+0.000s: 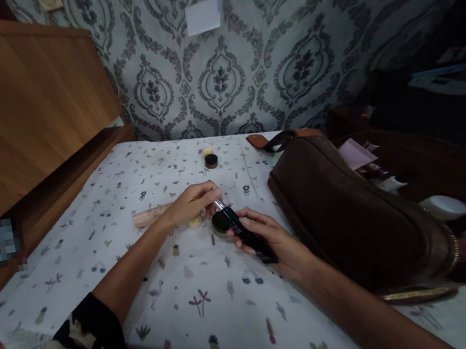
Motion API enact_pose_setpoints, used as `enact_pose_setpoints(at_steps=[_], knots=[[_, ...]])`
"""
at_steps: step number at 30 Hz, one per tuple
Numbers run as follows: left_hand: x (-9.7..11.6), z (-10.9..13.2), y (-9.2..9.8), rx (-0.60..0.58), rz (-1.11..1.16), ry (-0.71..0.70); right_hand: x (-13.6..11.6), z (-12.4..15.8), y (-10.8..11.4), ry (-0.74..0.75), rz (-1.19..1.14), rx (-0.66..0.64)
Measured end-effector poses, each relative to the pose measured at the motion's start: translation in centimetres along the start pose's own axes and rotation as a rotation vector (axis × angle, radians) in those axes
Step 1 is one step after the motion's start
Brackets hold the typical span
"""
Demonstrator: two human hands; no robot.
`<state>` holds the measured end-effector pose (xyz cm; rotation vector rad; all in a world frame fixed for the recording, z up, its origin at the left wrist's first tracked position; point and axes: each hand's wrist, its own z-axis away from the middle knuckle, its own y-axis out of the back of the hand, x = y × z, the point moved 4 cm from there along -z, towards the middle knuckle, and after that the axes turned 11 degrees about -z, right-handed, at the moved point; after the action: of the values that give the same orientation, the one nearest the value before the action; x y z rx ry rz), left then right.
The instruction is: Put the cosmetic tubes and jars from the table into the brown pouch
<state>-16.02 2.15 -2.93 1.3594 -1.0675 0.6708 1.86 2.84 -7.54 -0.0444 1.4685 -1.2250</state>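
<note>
My right hand [272,233] is wrapped round a slim black cosmetic tube [247,234] with a silver neck, held slanting above the table. At its upper end, my left hand [195,201] pinches the silver part between thumb and fingers. Just behind the tube sits a round jar with a dark lid [220,223], partly covered by it. A small yellow item [195,221] shows under my left hand. Beside my left wrist lies a peach-coloured tube [146,216]. Farther back, a small black-lidded jar [211,161] stands in front of a pale yellow one [208,151].
A large dark brown bag [337,210] stands close on the right, its strap end [258,141] reaching back. Beyond it, a round dark wooden surface [428,165] holds several cosmetics. A wooden panel [19,97] rises on the left; patterned wallpaper [221,81] is behind the cloth-covered table [101,214].
</note>
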Motion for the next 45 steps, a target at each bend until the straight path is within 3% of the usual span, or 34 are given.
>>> enact_pose_setpoints(at_steps=[6,17,26,34,41,45], knots=[[0.33,0.07,-0.19,-0.072,0.037,-0.010,0.03,-0.05,0.15,0.004,0.007,0.005],[-0.09,0.03,-0.19,0.006,-0.046,0.005,-0.02,-0.05,0.11,0.000,0.074,0.027],[0.33,0.05,0.04,-0.033,0.060,-0.006,-0.03,0.01,0.15,0.004,0.026,0.031],[-0.37,-0.09,-0.31,-0.046,0.004,-0.010,-0.09,0.06,-0.05,0.009,0.025,0.037],[0.49,-0.01,-0.10,-0.062,0.060,-0.048,-0.41,0.20,-0.44,0.003,0.028,-0.010],[0.20,-0.10,-0.32,-0.053,0.069,-0.001,-0.34,0.22,-0.37,0.003,0.012,-0.009]])
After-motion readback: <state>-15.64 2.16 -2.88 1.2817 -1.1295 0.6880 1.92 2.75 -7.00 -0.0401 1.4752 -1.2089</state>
